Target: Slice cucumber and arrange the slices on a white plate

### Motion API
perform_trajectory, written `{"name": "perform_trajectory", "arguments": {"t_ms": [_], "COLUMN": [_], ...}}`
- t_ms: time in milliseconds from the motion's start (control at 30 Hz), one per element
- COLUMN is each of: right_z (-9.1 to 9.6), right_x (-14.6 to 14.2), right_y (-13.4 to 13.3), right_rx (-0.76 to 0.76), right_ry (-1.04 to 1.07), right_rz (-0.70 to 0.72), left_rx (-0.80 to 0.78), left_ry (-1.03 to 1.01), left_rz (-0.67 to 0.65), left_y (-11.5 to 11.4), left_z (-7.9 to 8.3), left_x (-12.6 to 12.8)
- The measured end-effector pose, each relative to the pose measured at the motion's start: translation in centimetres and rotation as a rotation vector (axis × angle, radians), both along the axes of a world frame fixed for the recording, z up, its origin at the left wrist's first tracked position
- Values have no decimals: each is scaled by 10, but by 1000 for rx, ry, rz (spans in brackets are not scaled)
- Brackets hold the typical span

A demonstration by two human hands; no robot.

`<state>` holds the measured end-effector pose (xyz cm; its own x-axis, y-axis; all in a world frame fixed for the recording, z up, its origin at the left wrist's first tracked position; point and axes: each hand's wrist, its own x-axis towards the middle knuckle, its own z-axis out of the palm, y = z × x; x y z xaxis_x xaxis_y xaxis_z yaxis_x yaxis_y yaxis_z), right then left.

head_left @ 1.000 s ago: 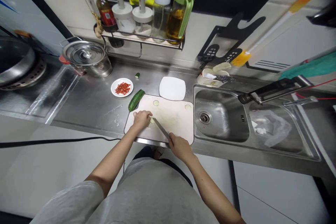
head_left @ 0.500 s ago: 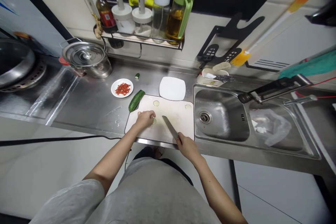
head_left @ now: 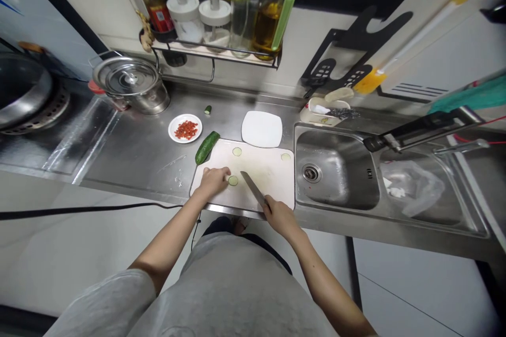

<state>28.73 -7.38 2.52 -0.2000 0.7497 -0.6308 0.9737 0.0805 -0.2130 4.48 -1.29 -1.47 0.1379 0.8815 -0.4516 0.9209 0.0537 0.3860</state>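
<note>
My right hand (head_left: 280,217) grips the handle of a kitchen knife (head_left: 252,187), whose blade points up and left over the white cutting board (head_left: 269,195). My left hand (head_left: 214,181) rests at the board's left side, its fingers loosely bent and holding nothing I can see. Its fingertips are right beside a thin cucumber slice (head_left: 233,181); whether they touch it I cannot tell. Two more slices lie near the board's far edge, one in the middle (head_left: 236,151) and one at the right corner (head_left: 285,157). A cut cucumber (head_left: 207,148) lies across the upper left corner.
Behind the board are a white plate (head_left: 261,129), a cucumber end (head_left: 207,110) and a small plate (head_left: 171,130) of chopped red pieces. To the right is a steel sink (head_left: 336,168); left stands a lidded pot (head_left: 148,97). A bottle rack (head_left: 221,52) hangs above.
My left hand has drawn slightly back and left, so the near cucumber slice shows fully. The knife has shifted a little left. The view has tilted slightly.
</note>
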Motion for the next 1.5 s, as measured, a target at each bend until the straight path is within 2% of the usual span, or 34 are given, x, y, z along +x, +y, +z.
{"name": "perform_trajectory", "arguments": {"t_ms": [100,167,267,433,633,867,1233,1500], "right_z": [0,-1,-1,2,4,2,7,10], "right_x": [0,1,2,1,-11,-19,-21,-29], "right_y": [-1,-2,-3,-3,1,3,3,4], "right_rx": [2,6,15,20,12,2,-3,-61], "right_ry": [-7,-3,-3,-14,-1,-20,-33,-48], "right_rz": [1,1,2,15,57,70,77,60], "left_rx": [91,122,169,191,175,124,108,87], "left_ry": [-2,-6,3,50,-9,4,10,25], "left_rz": [-124,-146,-96,91,188,192,198,200], "left_y": [0,0,-4,-13,-9,-1,1,2], "left_z": [-2,-4,-10,-17,-17,-17,-19,-19], "left_x": [-4,-3,6,22,17,18,21,21]}}
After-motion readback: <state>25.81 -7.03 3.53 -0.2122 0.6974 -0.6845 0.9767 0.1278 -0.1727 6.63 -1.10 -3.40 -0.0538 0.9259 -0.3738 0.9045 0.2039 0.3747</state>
